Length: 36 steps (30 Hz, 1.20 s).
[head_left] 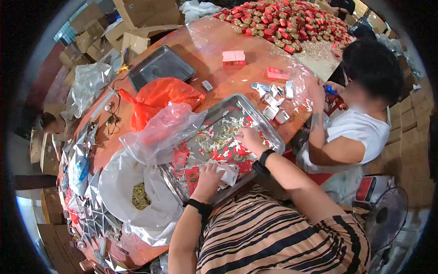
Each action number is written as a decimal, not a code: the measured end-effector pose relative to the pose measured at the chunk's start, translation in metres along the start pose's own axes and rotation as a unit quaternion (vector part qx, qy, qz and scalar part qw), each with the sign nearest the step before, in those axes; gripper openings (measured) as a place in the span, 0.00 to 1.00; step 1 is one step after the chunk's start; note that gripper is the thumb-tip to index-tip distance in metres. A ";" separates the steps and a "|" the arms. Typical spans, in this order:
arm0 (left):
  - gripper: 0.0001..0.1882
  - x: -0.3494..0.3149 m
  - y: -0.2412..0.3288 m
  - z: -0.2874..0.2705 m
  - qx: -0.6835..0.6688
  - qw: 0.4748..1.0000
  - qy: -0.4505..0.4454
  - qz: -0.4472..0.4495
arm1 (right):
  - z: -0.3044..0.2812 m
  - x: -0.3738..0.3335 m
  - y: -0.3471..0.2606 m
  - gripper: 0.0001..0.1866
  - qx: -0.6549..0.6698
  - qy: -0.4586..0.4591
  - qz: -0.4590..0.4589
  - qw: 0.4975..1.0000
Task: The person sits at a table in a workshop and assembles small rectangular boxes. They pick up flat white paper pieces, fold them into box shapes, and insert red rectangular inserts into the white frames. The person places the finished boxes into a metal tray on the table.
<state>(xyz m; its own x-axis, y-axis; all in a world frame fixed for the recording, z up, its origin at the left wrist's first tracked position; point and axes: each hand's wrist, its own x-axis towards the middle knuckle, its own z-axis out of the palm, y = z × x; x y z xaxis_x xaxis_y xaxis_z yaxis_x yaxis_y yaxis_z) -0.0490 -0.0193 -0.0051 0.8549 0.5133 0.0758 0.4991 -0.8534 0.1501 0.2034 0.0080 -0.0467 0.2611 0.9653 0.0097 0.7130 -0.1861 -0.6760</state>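
Observation:
In front of me a metal tray [263,119] holds a scatter of white and red small pieces, pale shredded strands [218,142] and red cards [244,165]. Low in the tray, my left hand [207,181] closes on the edge of a white card [229,173], with its thumb against it. A red card [191,179] lies just left of that hand. My right hand [251,140] is over the tray's middle right, fingertips pinched down among the small pieces; what they hold is too small to make out. Both wrists wear black bands.
A white sack [118,182] with shredded strands stands left of the tray. Red and clear plastic bags [157,102] overlap its left edge. Beyond are a dark tray [162,68], card stacks [234,58] and a red-gold heap [287,23]. A co-worker [351,137] sits at the right.

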 end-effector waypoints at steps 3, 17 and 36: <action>0.24 -0.002 -0.001 0.004 -0.018 1.000 0.005 0.002 | 0.023 0.011 -0.011 0.09 -0.097 0.058 -0.028 0.993; 0.25 -0.005 -0.005 -0.028 -0.181 0.980 0.054 -0.060 | -0.032 -0.011 -0.026 0.03 0.490 -0.020 0.106 0.865; 0.26 -0.005 -0.004 -0.034 -0.529 0.807 0.109 -0.238 | -0.062 -0.071 -0.106 0.10 0.472 -0.176 0.015 0.864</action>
<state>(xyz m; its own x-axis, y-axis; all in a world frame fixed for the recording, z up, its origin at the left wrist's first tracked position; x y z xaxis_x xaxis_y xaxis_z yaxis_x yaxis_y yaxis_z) -0.0597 -0.0154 0.0276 0.4993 0.8623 -0.0846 0.2647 -0.0588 0.9625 0.1495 -0.0517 0.0699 -0.0624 0.9896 -0.1298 -0.1830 -0.1392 -0.9732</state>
